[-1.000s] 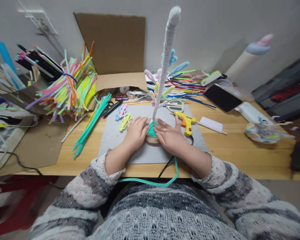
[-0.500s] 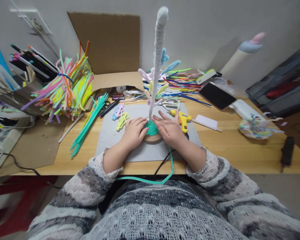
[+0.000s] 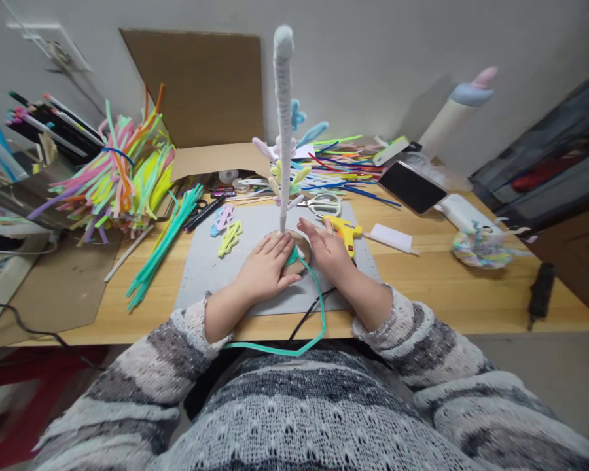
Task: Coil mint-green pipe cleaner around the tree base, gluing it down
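1. Stalk [image 3: 285,124], tall, white, fuzzy-wrapped: upright, foot at the far edge of a round brown cardboard disc [image 3: 290,268] lying on a grey flat sheet [image 3: 206,261].
2. Left hand [image 3: 265,268]: palm down, flat, fingers side by side, thumb out, resting over the disc and partly covering a teal fuzzy coil [image 3: 293,256].
3. Right hand [image 3: 328,252]: fingers extended, thumb apart, at the disc's right edge; contact hard to tell.
4. Teal fuzzy strip [image 3: 322,317]: runs from the coil toward the person's lap.
5. Yellow plastic glue gun [image 3: 346,232]: just beside right hand.
6. Pale-handled metal scissors [image 3: 326,204]: beyond right hand.
7. Yellow-green zigzag fuzzy piece [image 3: 230,239]: left of left hand.
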{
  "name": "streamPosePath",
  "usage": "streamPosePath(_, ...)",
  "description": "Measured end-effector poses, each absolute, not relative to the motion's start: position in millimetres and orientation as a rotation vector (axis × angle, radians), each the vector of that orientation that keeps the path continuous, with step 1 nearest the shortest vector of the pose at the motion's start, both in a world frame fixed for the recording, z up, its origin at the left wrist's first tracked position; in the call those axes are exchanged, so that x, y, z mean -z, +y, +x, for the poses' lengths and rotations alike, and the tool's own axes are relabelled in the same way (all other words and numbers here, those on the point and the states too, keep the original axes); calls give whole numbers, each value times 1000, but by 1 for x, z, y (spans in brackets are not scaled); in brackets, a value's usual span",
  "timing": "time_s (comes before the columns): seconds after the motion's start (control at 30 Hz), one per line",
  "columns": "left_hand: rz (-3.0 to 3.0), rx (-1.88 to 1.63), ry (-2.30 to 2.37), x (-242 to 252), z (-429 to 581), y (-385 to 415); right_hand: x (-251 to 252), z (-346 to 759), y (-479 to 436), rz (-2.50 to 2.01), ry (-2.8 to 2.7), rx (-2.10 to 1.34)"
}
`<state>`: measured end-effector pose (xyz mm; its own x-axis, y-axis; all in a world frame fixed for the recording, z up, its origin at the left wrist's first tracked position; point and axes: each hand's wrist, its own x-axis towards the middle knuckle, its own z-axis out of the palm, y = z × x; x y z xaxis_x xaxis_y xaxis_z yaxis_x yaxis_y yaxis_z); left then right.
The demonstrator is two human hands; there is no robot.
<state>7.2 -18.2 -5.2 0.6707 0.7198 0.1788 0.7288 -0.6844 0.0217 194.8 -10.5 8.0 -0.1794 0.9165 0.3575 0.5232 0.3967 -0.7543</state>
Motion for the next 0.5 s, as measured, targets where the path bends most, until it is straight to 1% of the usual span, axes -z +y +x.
streamPosePath(0.33, -2854, 190, -1220, 0, 7, -20, -6, 195, -8, -1306, -1797, -595)
streamPosePath(0.5, -2851, 210, -1215, 0, 9, -22, -8, 196, -6, -1307, -1798, -564)
